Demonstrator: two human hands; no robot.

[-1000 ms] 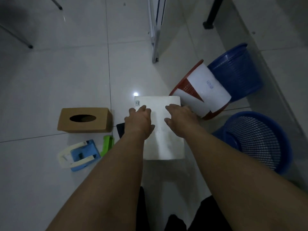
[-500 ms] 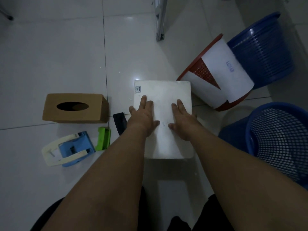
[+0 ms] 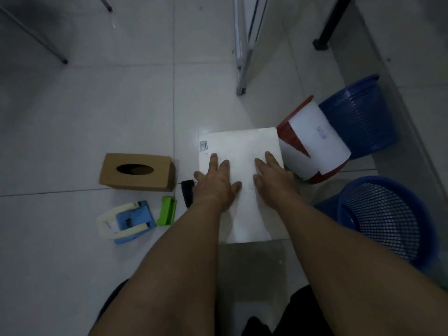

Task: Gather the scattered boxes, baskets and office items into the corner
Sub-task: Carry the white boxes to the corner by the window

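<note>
- The left hand [image 3: 215, 180] and the right hand [image 3: 274, 180] lie palm down on top of the white box [image 3: 242, 146] in the middle of the frame. The fingers are straight and spread, pressing on it and gripping nothing.
- The box sits on the floor. Its right edge is against or just beside the tipped red basket [image 3: 288, 133]; I cannot tell which.
- 2 blue baskets stand at the right: 1 at the upper right [image 3: 361, 117] behind the red basket, and 1 at the lower right [image 3: 344, 207].
- A push to the right would likely shove the red basket into the blue one, and the white sheet [image 3: 315, 141] across it could slide off.
- Flat palms give no real hold, so they may skid on the smooth lid, or the box may swivel on the glossy tiles.
- If the box swivels left it would hit the black item [image 3: 188, 192] just beside it. The green item [image 3: 166, 210], the tape dispenser [image 3: 126, 220] and the tissue box [image 3: 135, 172] lie further left.
</note>
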